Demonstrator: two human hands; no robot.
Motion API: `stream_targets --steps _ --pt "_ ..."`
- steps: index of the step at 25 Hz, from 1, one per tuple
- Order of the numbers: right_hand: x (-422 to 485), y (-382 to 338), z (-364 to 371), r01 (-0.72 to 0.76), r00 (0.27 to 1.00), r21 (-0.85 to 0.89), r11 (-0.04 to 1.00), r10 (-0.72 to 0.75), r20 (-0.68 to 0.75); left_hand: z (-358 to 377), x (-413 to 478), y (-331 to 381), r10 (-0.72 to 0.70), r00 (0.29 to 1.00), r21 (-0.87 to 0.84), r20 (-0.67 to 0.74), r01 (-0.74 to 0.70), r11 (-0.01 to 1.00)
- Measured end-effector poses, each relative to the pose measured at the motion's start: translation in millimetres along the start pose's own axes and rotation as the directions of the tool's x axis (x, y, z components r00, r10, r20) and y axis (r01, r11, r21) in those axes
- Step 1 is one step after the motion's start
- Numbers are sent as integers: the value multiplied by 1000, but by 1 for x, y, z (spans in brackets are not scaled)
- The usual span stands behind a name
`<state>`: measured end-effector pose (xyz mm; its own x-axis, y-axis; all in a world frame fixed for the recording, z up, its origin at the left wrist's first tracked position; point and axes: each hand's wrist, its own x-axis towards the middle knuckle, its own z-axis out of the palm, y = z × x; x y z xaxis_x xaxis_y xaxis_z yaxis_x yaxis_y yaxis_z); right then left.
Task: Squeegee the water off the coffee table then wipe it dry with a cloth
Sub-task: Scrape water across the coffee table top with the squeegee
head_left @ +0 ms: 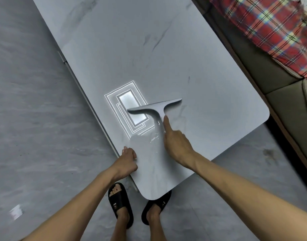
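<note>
A pale marble-patterned coffee table runs diagonally across the view. A grey T-shaped squeegee rests blade-down on the near part of the top. My right hand grips its handle, index finger stretched along the stem. A small streak of water glints just left of that hand. My left hand is closed over the table's near left edge. No cloth is in view.
A ceiling light reflects brightly on the tabletop beside the squeegee. A sofa with a red plaid blanket lines the table's right side. My feet in black slides stand on the grey floor at the near corner.
</note>
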<state>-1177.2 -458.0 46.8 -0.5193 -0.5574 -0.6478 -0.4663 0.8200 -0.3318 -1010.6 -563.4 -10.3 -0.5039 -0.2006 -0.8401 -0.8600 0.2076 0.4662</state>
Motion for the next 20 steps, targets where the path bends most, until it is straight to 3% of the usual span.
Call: stream_targets --steps 5,8,11,16,20 --pt "-45 35 -6 11 998 -201 980 2 66 -4 -11 0 5 998 23 -57 -4 1000" --pt "-71 49 -17 0 995 -143 990 14 94 -9 -22 4 -5 995 48 -101 10 999" --pt "-91 61 -32 30 999 -48 998 -29 23 -19 -36 15 17 993 74 -120 -9 997" --pt "-122 59 -56 -1 1000 -59 998 0 -14 -53 -68 44 107 989 103 -101 -96 990" --pt "-146 32 -81 -8 999 42 999 10 -41 -76 -100 66 107 987 -47 -118 -114 992"
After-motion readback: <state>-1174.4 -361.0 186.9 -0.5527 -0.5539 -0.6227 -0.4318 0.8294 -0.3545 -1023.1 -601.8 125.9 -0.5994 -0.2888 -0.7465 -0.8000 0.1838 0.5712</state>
